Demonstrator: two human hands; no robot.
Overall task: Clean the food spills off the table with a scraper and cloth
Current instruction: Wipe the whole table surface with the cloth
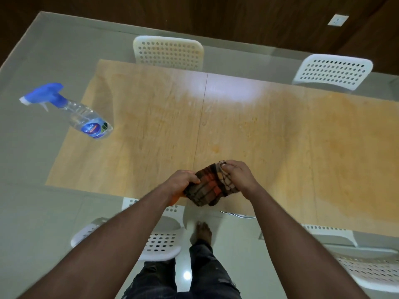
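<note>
Cloth [209,188] (checked, brown and orange) held bunched above the near edge of the wooden table [280,137]. Left hand [182,183] grips its left end, fingers curled; right hand [234,174] pinches its upper right corner. Spray bottle [71,111] stands at the table's far left corner. Yellowish smears visible on the tabletop.

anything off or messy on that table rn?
Yes. The table shows orange stains: a blotch just beyond the cloth, and a broad smear over its right part. The spray bottle looks tilted at the left corner. No scraper is clearly visible.
</note>
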